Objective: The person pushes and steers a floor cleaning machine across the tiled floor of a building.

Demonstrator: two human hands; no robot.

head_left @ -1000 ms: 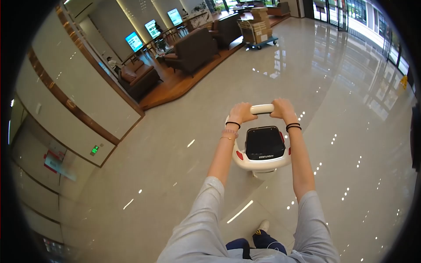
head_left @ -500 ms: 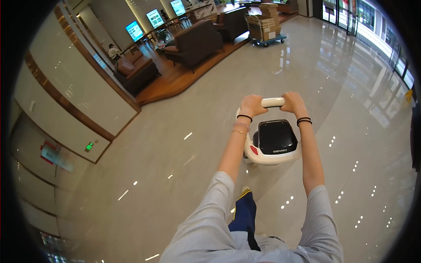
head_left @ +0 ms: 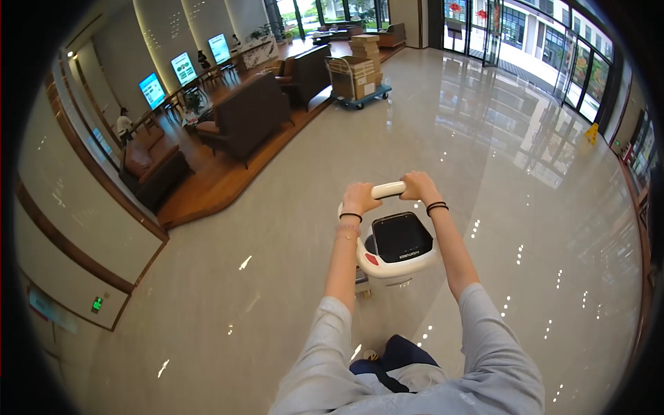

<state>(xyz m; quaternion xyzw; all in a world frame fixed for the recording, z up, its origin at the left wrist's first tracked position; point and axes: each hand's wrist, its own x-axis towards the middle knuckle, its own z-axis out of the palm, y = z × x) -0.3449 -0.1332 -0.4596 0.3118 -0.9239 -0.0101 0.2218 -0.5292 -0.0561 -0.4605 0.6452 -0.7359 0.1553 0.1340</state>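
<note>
My left hand (head_left: 360,199) and my right hand (head_left: 419,187) are wrapped around the white handlebar (head_left: 389,190) of a wheeled push device, one on each side of its middle. Below the bar, the white body (head_left: 398,268) carries a glossy black top panel (head_left: 401,237) with lettering along its near edge. A red patch (head_left: 371,259) marks the body's left corner. Part of a wheel shows low on the left; the rest of the underside is hidden. Both arms reach forward, with dark bands at the wrists.
Ahead stands a blue-wheeled trolley (head_left: 361,97) stacked with cardboard boxes (head_left: 360,71). Brown sofas (head_left: 245,121) sit on a raised wooden platform (head_left: 207,200) at left, where a person (head_left: 124,126) is seen. Glass doors (head_left: 491,34) and a yellow floor sign (head_left: 591,133) are at far right.
The view has tilted up and turned right, showing more of the glass doors and the yellow sign. Both hands keep their hold on the handlebar. My legs have changed position in a step.
</note>
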